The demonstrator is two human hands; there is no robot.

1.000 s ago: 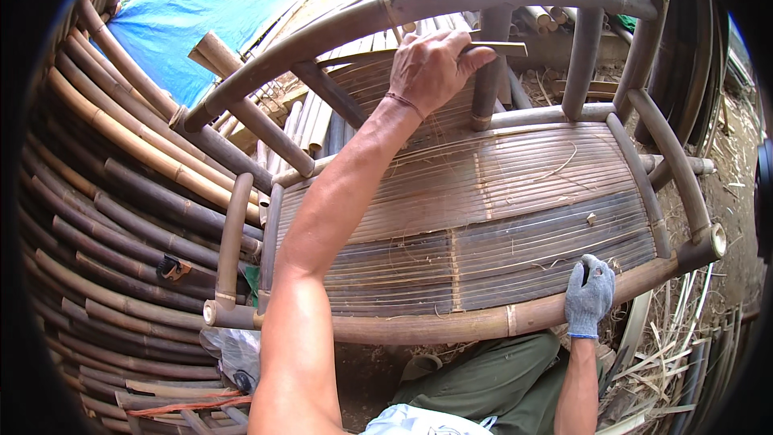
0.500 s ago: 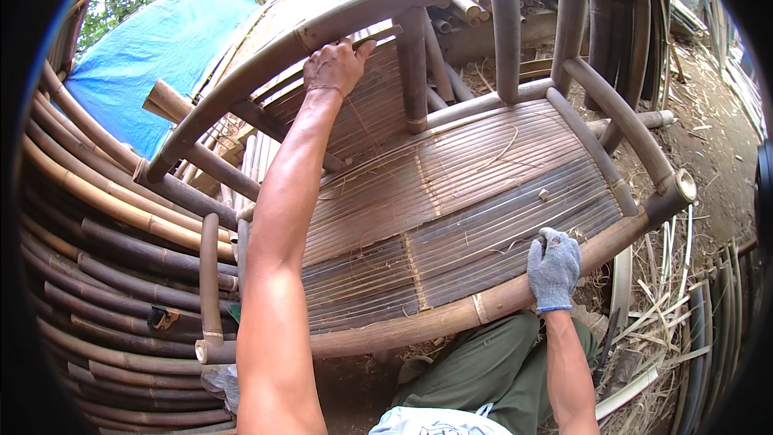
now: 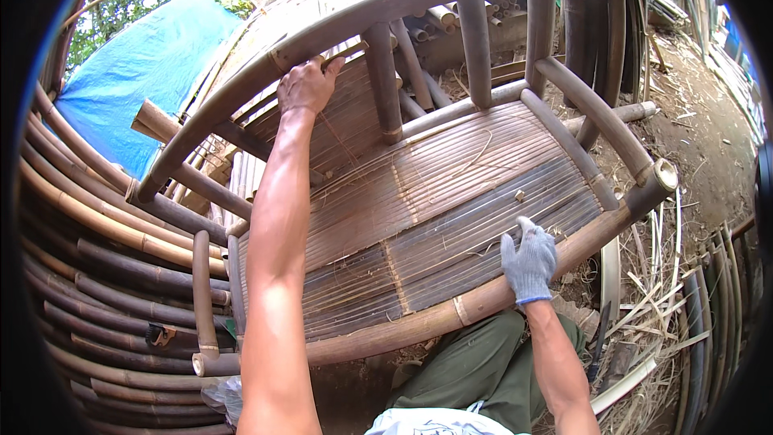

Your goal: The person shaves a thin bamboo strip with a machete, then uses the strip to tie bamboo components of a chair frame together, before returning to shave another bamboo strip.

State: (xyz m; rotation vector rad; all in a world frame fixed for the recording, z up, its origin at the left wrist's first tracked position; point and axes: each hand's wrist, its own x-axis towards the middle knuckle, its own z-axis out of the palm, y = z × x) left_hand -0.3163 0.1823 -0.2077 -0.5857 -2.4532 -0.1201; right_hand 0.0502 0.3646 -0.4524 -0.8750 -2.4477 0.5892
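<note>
A dark bamboo bench (image 3: 483,293) stands before me, with a slatted seat (image 3: 451,165) and a curved back frame (image 3: 386,4). My bare left hand (image 3: 304,87) reaches to the back, just under its top rail. Its fingers are closed over the upper edge of a bamboo slat panel (image 3: 354,117) set between the uprights; the fingertips are partly hidden. In a grey knit glove, my right hand (image 3: 531,258) is over the seat's front edge, thumb and index finger apart, holding nothing. A small bamboo chip (image 3: 519,195) lies on the seat near it.
Long bamboo poles (image 3: 121,282) are stacked at the left, below a blue tarp (image 3: 153,72). Split strips and shavings (image 3: 636,330) litter the ground at the right. More poles (image 3: 596,24) stand upright behind the bench's right end.
The view has shifted, so the bench appears slightly further left. My right hand's thumb has spread from its fingers and the hand sits slightly further over the seat. My left hand keeps its hold.
</note>
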